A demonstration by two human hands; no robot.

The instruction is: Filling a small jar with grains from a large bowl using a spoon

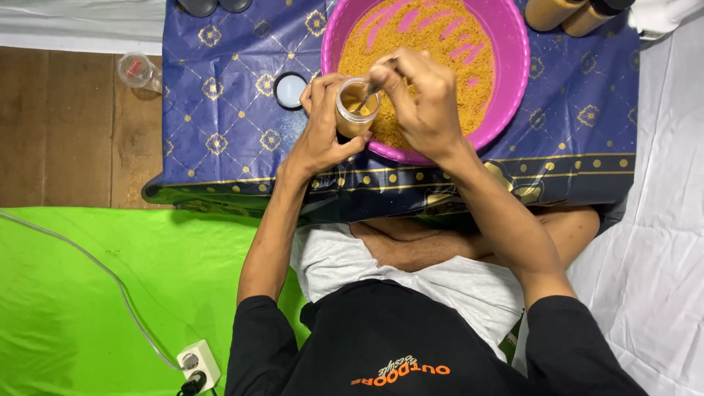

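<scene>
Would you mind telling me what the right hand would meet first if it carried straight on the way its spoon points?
Most likely the jar: the right hand points its spoon down-left into the jar's open mouth, held by the left hand. Depth is unclear.

Your left hand (323,132) wraps a small clear plastic jar (356,108), smooth and see-through, and your right hand (424,99) holds a thin shiny metal spoon (375,84). The pink basin (506,88) is glossy plastic, holding a dry, grainy orange-brown powder (418,51). Beneath it the dark blue cloth (220,110) looks slick, gold-printed, with a faint sheen at its near edge. Past its left edge lie matt brown wood boards (66,125), and a green sheet (88,293) shines faintly
</scene>
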